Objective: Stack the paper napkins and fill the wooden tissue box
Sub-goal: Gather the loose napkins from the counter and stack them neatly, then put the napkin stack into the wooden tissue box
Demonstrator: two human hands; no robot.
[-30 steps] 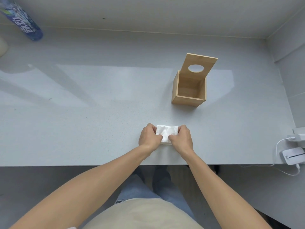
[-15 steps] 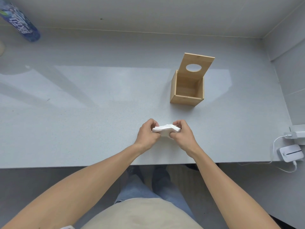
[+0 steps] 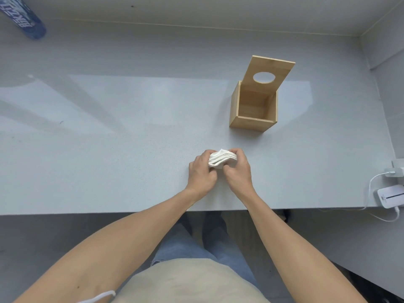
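Head view: napkins [image 3: 222,159], a small white stack near the worktop [image 3: 109,149] front edge, pinched between my left hand [image 3: 202,172] and right hand [image 3: 238,171]. Wooden box [image 3: 251,122] beyond, lid up. I square the edges, then carry them level.

One desk [image 3: 109,149] carries everything; on it stands one wooden box [image 3: 253,110] with one lid [image 3: 271,71], one round hole cut in it; one stack of napkins [image 3: 222,159], its sheets too close to count; two hands [image 3: 202,171]; one blue bottle [image 3: 24,18]; two white devices [image 3: 391,195]; one cable [image 3: 371,182].
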